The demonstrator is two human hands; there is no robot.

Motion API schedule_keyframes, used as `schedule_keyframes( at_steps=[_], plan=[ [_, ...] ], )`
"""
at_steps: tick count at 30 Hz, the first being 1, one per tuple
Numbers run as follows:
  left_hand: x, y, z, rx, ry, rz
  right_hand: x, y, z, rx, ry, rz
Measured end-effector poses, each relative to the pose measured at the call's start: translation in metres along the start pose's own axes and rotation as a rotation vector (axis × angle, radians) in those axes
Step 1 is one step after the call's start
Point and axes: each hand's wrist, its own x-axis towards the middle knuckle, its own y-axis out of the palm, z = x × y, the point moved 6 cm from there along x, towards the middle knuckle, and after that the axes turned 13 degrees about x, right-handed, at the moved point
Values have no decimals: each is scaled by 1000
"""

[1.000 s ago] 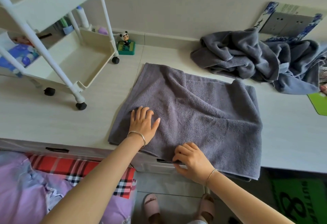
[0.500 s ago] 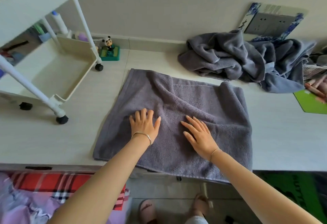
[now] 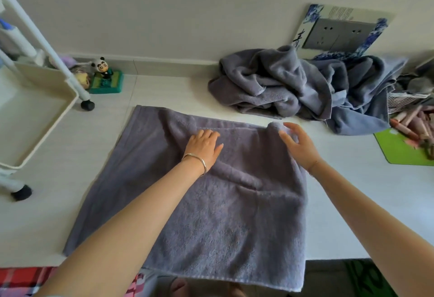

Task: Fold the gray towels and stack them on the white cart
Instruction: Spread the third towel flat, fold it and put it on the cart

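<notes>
One gray towel (image 3: 234, 214) lies beside the white cart (image 3: 42, 78).

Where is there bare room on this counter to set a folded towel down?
Bare counter lies between the white cart and the spread towel, behind it between the panda figurine and the towel pile, and right of it before the green mat. The far right corner is crowded.

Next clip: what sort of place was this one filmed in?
Probably a room in a home, not a commercial laundry: a panda figurine sits by the wall, a wall socket has a decorative blue-and-white surround, and a small white cart stands on the tabletop.
</notes>
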Motion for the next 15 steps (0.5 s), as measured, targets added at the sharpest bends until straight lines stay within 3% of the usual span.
schedule_keyframes(
  at_steps=[6,11,15],
  plan=[
    [42,12,-14,72,-17,138,49,2,-16,63,101,178],
    [63,7,-5,63,-99,192,80,-7,-24,-165,12,332],
    [74,5,2,91,-43,308,85,-24,-28,-216,-6,448]
  ],
)
